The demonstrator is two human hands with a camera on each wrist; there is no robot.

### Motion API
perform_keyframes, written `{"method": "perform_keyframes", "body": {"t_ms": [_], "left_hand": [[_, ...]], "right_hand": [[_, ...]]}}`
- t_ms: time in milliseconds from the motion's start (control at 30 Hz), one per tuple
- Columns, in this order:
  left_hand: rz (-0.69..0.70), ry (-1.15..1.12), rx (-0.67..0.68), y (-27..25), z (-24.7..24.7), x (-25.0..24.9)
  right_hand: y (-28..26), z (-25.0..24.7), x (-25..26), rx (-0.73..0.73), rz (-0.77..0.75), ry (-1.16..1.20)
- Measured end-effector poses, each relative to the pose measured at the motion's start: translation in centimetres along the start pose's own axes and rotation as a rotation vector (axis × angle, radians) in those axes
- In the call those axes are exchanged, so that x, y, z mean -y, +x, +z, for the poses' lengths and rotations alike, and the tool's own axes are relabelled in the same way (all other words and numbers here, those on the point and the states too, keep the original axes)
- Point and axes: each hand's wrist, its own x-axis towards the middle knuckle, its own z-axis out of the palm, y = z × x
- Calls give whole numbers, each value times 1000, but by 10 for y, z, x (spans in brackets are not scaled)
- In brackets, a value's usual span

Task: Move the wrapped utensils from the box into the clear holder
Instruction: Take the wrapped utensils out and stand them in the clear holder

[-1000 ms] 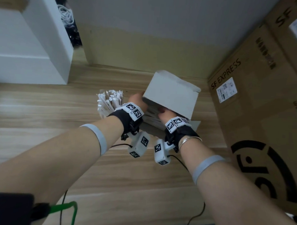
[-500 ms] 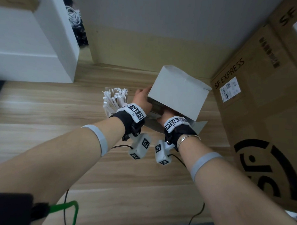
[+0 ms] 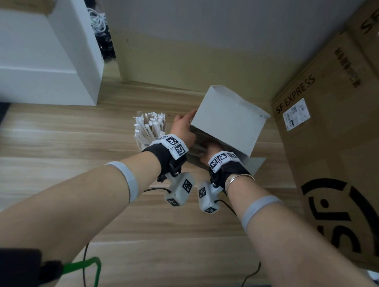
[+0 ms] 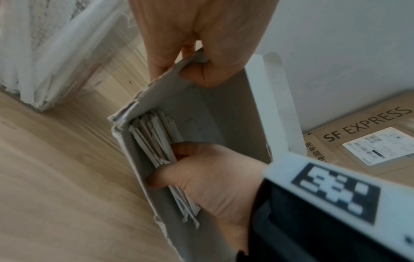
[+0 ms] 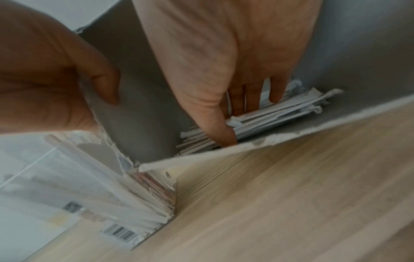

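Note:
A grey-white cardboard box (image 3: pixel 228 121) is tipped up on the wooden table with its open mouth toward me. My left hand (image 3: pixel 182 126) grips its left wall, thumb inside the edge (image 4: pixel 201 74). My right hand (image 3: pixel 212 149) is inside the box. Its thumb and fingers close round a bundle of paper-wrapped utensils (image 4: pixel 152 134) that lies along the lower wall (image 5: pixel 275 109). The clear holder (image 3: pixel 140 143) stands just left of the box, packed with upright wrapped utensils (image 3: pixel 151 124).
Large brown SF EXPRESS cartons (image 3: pixel 336 149) wall off the right side, close to the box. A white cabinet (image 3: pixel 46 61) stands at the back left, with a wall behind. Bare wooden tabletop (image 3: pixel 64 148) lies to the left and front. Cables trail near my forearms.
The box has tipped up a little higher. My left hand has slid further up its left edge. My right hand stays inside the box on the utensils.

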Motion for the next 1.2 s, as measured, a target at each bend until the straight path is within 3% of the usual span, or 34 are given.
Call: {"method": "perform_keyframes", "body": {"t_ms": [700,833,967,1100,1200], "left_hand": [[-47,45,20,6,4,2],[-63,74,43,8,5,2],[-93,83,44,12,4,1],[-127,117,60,15,5,4],[-142,205,61,17,7,4]], "right_hand": [[-4,7,5,71,67,-114],[22,15,-3,-4,54,-169],[-6,-8,15,-53,-11,-96],[-3,-13,13,-193,-58,136],[-7,-17,14,-219,-96,295]]}}
